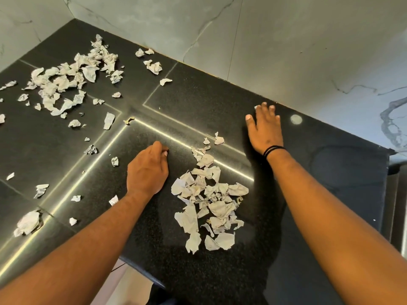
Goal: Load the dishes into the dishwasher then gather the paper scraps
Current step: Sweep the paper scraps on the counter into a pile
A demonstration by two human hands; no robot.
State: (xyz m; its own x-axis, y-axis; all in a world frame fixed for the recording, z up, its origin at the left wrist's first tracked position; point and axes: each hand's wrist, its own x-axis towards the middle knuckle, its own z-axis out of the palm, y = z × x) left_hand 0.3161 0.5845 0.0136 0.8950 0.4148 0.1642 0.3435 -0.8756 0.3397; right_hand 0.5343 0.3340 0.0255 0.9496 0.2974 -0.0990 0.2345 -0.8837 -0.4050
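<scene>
On black countertop (220,102): right hand (265,128) flat, fingers spread; left hand (147,172) loosely curled beside paper scraps (209,199).

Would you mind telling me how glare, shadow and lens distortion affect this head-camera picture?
Head view: bright glare runs along the countertop seams beside the left hand; a round light spot shines near the right hand; soft shadows fall under both arms; the wide-angle lens splays the forearms; the gathered paper scraps stay sharp.

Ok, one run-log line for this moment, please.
stage: gathering scraps | left hand: curled, on counter | right hand: flat, near wall | pile: between hands | loose scraps: far left
</scene>
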